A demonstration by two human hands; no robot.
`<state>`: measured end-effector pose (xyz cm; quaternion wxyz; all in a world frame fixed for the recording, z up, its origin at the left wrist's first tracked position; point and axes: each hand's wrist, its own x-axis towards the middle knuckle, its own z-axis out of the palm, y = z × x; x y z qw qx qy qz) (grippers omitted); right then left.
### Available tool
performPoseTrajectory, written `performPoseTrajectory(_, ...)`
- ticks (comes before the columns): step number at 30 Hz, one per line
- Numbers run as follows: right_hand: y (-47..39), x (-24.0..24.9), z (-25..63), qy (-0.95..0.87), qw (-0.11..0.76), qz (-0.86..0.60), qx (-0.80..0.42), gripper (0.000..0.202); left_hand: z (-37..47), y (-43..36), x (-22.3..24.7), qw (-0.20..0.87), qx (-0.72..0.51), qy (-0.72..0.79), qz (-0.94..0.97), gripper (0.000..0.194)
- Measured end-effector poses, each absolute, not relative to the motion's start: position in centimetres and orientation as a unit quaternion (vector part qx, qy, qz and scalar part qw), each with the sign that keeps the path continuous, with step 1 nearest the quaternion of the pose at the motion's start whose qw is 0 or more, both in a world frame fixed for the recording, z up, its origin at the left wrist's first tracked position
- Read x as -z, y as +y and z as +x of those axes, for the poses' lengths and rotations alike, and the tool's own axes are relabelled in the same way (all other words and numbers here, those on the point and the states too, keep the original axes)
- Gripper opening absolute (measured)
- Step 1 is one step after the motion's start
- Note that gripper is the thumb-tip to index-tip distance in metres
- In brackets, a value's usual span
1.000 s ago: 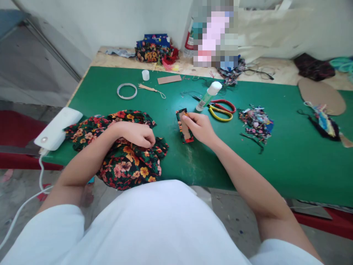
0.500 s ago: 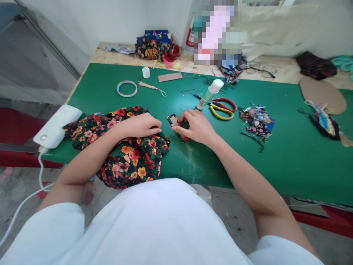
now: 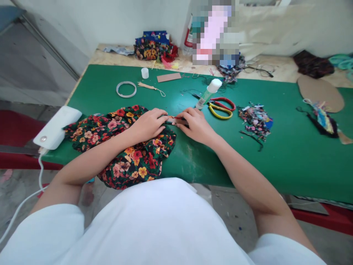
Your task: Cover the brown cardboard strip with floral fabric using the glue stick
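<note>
Between my two hands is a small cardboard piece edged with floral fabric (image 3: 172, 120), lying crosswise. My left hand (image 3: 150, 123) pinches its left end, fingers closed. At the other end my right hand (image 3: 195, 124) grips it between thumb and fingers. A bunched floral cloth (image 3: 127, 156) in black, red and orange lies under my left hand and forearm. Just beyond my right hand a glue stick (image 3: 209, 94) with a white cap stands on the table, beside scissors (image 3: 222, 108) with red and yellow handles.
On the green mat (image 3: 275, 162) are a tape roll (image 3: 126, 89), a white cap (image 3: 145, 73), a cardboard strip (image 3: 168, 77), a tan tassel (image 3: 151, 87) and a scrap heap (image 3: 256, 119). A white corded device (image 3: 56, 127) sits at the left edge. Cardboard oval (image 3: 321, 92) far right.
My left hand has moved right and taken hold of the small fabric-edged piece. The piece has turned from slanting to crosswise between both hands. The floral cloth's right edge has shifted slightly right.
</note>
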<state>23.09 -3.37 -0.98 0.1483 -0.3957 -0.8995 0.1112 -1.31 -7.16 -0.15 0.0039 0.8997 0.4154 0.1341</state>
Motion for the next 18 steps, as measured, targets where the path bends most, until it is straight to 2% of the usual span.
performPoseTrajectory(13, -2.9, 1.5, 23.4, -0.902, 0.181, -0.375, -0.11, 0.034, -2.3, -6.4, -0.1, 0.116, -0.145, 0.423, 0.887, 0.04)
performPoseTrajectory(18, -1.6, 1.6, 24.1, -0.892, 0.275, -0.35, -0.075, 0.024, -4.7, -3.3, -1.8, 0.069, -0.191, 0.567, 0.798, 0.039)
